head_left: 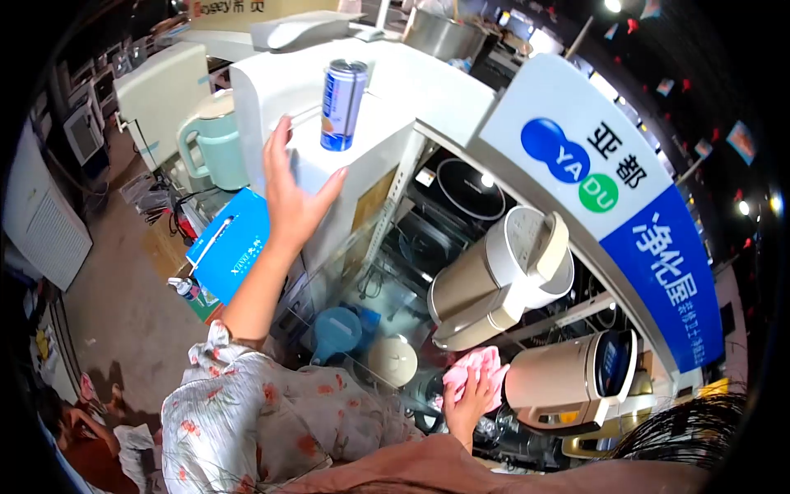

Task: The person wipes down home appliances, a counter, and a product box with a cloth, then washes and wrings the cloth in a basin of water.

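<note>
My left hand (298, 202) is raised with its fingers spread and nothing in it, just below and left of a blue and silver can (343, 105). The can stands upright on a white surface (387, 119), apart from my fingers. Lower down, my right hand (469, 409) rests on a crumpled pink cloth (477, 375), its fingers over the cloth. Beside that cloth on the right is a beige kitchen appliance with a handle (551, 383). A larger beige and white appliance (485, 284) stands above it.
A mint green kettle (220, 140) and a blue box (234, 247) lie to the left. Glass shelving holds a blue item (337, 333) and a round cream lid (392, 362). A blue and white sign (617, 189) curves along the right. Another person (90, 445) is at lower left.
</note>
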Motion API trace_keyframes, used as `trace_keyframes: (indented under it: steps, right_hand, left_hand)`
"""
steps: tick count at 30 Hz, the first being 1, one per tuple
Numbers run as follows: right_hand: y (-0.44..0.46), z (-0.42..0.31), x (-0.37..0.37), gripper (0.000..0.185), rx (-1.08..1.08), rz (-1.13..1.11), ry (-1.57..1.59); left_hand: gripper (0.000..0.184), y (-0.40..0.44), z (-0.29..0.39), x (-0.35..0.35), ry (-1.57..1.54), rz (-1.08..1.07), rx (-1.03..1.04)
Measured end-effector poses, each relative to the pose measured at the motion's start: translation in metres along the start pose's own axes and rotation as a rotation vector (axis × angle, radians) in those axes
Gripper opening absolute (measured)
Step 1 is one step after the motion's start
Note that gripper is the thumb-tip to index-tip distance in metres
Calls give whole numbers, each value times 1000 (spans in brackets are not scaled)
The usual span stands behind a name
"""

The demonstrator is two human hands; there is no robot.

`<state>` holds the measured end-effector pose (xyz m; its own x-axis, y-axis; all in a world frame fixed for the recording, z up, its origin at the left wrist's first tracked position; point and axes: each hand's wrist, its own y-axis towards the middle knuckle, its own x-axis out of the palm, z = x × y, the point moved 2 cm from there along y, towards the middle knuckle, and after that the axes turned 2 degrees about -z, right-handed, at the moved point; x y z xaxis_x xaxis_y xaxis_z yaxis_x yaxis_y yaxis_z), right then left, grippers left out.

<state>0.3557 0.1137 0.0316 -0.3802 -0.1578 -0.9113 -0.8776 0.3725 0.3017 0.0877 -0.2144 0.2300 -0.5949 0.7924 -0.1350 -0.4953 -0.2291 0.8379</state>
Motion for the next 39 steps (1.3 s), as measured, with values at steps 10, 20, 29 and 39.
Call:
trace_keyframes:
  steps: [10,20,29,39]
  right_hand:
    - [-6,-8,4,53,-66,110,-20]
    - [-18,-40,3,55,-138,82,33]
    - [-10,-39,-5,61,-146,-10,80]
    - [43,-76,-56,57,2,372,587]
  left_hand:
    - [97,56,-51,45,118,-284,-260]
    - [71,77,-77,18,-145,-431,-346]
    - [79,71,-91,22,-91,-337,-300]
    - [47,-10,-25,-8,-18,38,-66]
